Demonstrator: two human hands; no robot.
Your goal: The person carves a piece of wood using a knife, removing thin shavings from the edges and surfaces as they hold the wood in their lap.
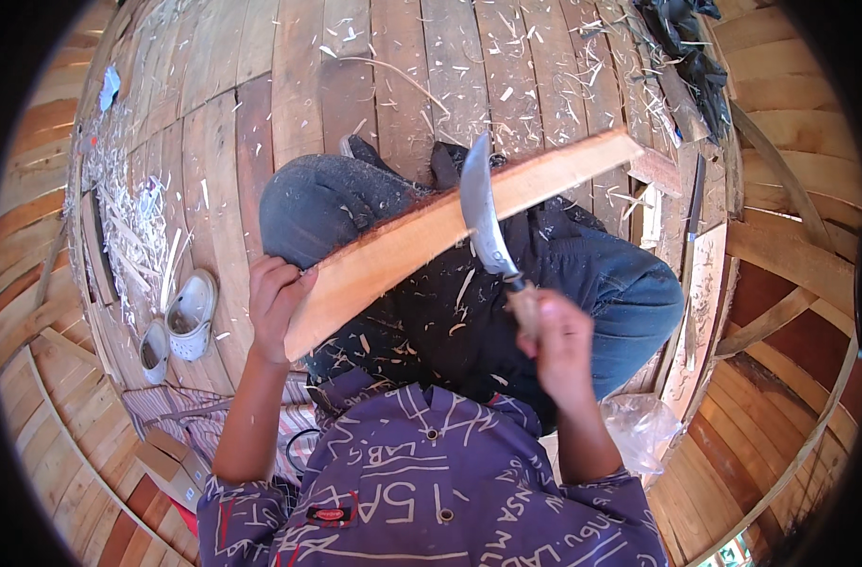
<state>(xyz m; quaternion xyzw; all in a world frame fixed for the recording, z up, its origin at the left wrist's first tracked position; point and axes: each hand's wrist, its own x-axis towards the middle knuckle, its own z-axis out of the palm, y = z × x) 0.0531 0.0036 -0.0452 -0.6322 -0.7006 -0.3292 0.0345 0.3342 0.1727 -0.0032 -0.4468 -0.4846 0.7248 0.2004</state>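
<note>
Floorboards (294, 85) surround the seated person (402, 463), whose right hand (558, 342) wraps the handle (522, 310) of a curved knife (480, 208); the left hand (276, 300) clamps the near end of a plank (384, 269) slanting across the lap (440, 326), so shallow strokes away from that hand seem wisest

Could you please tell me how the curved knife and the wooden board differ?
The curved knife has a grey blade and a wooden handle; the wooden board is pale with a dark, rough edge. The board looks longer than the knife. The board slants up to the right, while the knife's blade points up the picture. Both are held: board in the left hand, knife in the right hand.
</note>
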